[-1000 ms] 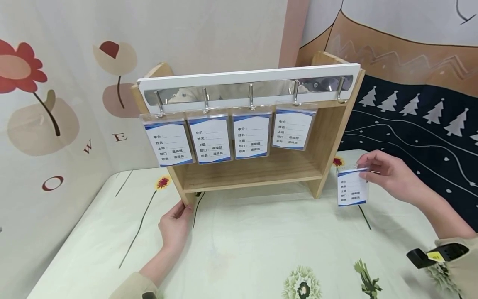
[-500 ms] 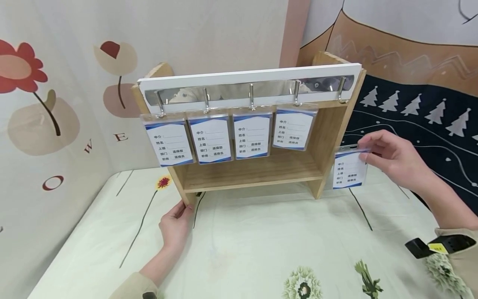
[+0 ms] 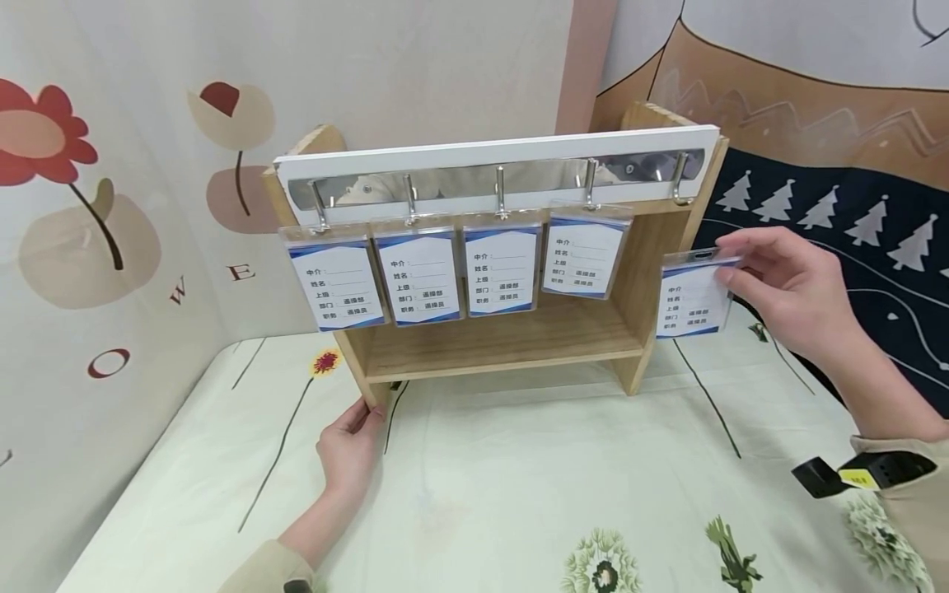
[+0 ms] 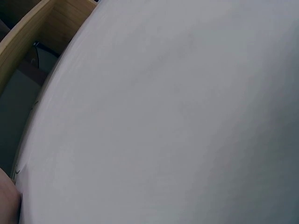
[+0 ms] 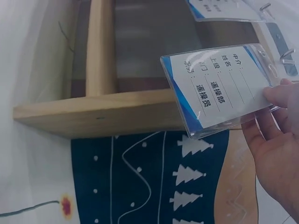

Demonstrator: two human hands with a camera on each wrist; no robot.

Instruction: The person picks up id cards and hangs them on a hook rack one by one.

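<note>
My right hand [image 3: 793, 284] pinches a clear plastic badge holder [image 3: 693, 296] by its top right edge, beside the right side of a wooden shelf [image 3: 504, 333]. The card inside is white with blue corners and printed lines, as the badge holder [image 5: 215, 86] shows in the right wrist view. My left hand [image 3: 350, 453] grips the foot of the shelf's left side panel between thumb and fingers. Similar badges hang along the shelf's front: the leftmost badge [image 3: 337, 284], then several more up to the fourth-hook badge [image 3: 586, 257]. The rightmost hook [image 3: 679, 179] carries nothing.
A white rail [image 3: 482, 150] with a shiny metal hook strip runs across the shelf's top front. The shelf stands on a table with a flowered pale cloth [image 3: 482, 478]. Patterned curtains [image 3: 445, 66] close off the back and sides.
My right hand has lifted the badge holder upward and slightly left, closer to the shelf's right panel. The left hand and the hanging badges have stayed put.
</note>
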